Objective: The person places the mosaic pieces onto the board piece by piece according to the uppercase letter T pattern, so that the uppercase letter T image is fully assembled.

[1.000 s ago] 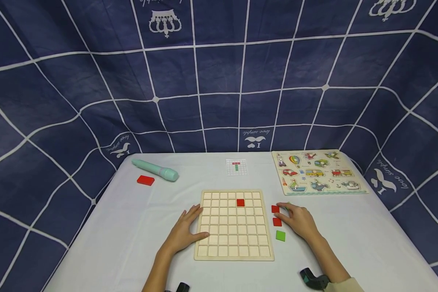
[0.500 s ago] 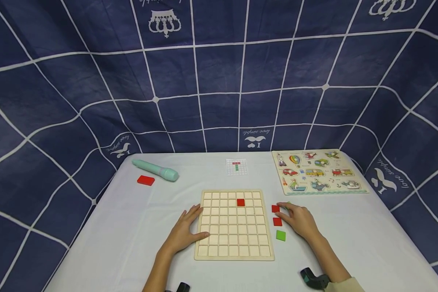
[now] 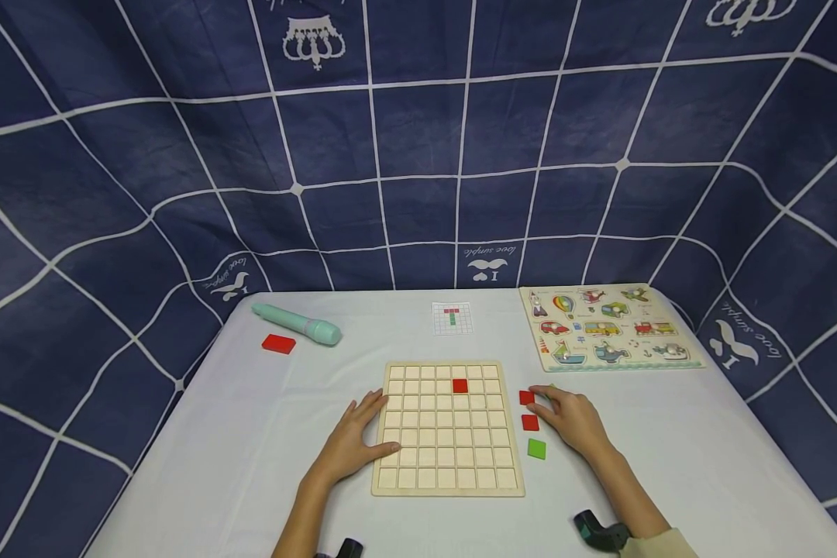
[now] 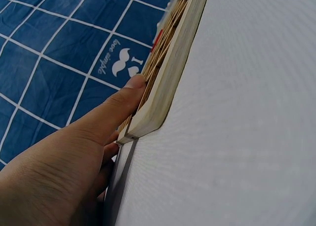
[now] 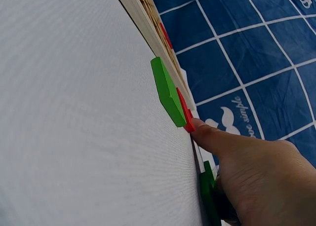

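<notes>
A wooden grid board (image 3: pixel 438 438) lies flat on the white table, with one red square tile (image 3: pixel 459 386) set in its second row from the back. My left hand (image 3: pixel 352 442) rests at the board's left edge, fingers spread and thumb (image 4: pixel 131 85) over the rim. Right of the board, my right hand (image 3: pixel 573 422) has index finger and thumb at opposite edges of another red tile (image 3: pixel 526 397), pinching it at the table. Nearer me lie a third red tile (image 3: pixel 530 423) and a green tile (image 3: pixel 536 449). Another green tile (image 5: pixel 207 194) is mostly hidden beneath the right hand.
Behind the board lies a small pattern card (image 3: pixel 452 318) with a red and green T on a grid. A vehicle picture puzzle (image 3: pixel 607 329) sits at the back right. A mint-green microphone-shaped object (image 3: pixel 296 324) and a red block (image 3: pixel 278 343) lie at the back left.
</notes>
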Demonstrator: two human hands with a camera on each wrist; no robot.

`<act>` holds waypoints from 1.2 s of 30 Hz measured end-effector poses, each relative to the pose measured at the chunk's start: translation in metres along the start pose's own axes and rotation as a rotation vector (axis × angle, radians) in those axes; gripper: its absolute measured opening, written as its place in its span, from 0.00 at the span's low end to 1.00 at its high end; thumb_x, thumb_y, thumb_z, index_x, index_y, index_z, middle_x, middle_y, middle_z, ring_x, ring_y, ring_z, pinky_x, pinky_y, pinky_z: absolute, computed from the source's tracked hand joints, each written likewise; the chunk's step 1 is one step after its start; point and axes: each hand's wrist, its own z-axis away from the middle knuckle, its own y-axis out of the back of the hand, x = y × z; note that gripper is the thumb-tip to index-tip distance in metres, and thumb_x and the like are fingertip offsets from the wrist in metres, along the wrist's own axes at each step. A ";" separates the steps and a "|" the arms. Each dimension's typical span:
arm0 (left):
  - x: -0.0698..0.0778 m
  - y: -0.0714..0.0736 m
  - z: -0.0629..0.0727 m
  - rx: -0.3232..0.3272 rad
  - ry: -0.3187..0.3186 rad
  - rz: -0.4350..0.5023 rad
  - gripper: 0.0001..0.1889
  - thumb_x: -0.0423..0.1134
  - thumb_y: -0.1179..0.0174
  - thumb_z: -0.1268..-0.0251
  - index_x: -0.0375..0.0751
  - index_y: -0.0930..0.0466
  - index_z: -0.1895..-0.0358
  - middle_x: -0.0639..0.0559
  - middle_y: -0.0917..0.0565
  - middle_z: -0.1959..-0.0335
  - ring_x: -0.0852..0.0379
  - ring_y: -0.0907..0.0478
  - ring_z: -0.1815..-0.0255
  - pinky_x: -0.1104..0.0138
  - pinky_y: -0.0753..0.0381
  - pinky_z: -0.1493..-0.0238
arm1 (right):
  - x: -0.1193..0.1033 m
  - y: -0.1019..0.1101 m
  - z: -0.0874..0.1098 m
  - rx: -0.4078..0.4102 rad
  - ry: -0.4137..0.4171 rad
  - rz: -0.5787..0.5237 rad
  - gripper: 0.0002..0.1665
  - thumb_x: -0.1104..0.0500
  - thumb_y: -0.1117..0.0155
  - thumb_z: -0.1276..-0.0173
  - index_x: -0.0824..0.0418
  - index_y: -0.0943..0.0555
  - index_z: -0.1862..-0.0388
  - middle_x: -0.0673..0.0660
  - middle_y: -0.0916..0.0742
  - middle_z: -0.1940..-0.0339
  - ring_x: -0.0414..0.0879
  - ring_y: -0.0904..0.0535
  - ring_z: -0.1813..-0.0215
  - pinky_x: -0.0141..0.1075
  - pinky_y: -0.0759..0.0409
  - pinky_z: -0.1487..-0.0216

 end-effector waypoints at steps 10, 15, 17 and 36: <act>0.000 0.000 0.000 0.004 -0.023 0.004 0.47 0.63 0.32 0.59 0.41 0.34 0.34 0.48 0.38 0.31 0.51 0.48 0.29 0.55 0.57 0.29 | 0.000 0.001 0.001 0.002 0.009 0.009 0.19 0.52 0.29 0.45 0.58 0.17 0.55 0.43 0.37 0.91 0.36 0.47 0.85 0.29 0.48 0.85; 0.001 -0.001 0.000 0.018 -0.030 0.001 0.47 0.63 0.32 0.59 0.40 0.34 0.35 0.47 0.37 0.32 0.50 0.47 0.29 0.54 0.55 0.29 | -0.004 0.002 0.001 0.050 0.030 0.006 0.19 0.50 0.29 0.45 0.58 0.16 0.56 0.43 0.38 0.92 0.36 0.47 0.86 0.28 0.49 0.86; 0.002 -0.001 0.000 0.019 -0.029 -0.002 0.47 0.64 0.33 0.60 0.40 0.34 0.35 0.47 0.37 0.32 0.50 0.47 0.29 0.54 0.55 0.29 | -0.008 0.002 0.001 0.063 0.039 -0.005 0.19 0.50 0.29 0.46 0.57 0.16 0.57 0.43 0.38 0.92 0.35 0.48 0.86 0.28 0.49 0.86; 0.002 0.001 0.001 0.010 -0.031 0.001 0.46 0.61 0.32 0.58 0.40 0.34 0.34 0.47 0.38 0.32 0.50 0.47 0.29 0.55 0.57 0.29 | -0.068 -0.039 -0.015 0.063 0.187 -0.066 0.19 0.46 0.29 0.47 0.53 0.16 0.58 0.38 0.39 0.93 0.32 0.50 0.86 0.26 0.51 0.86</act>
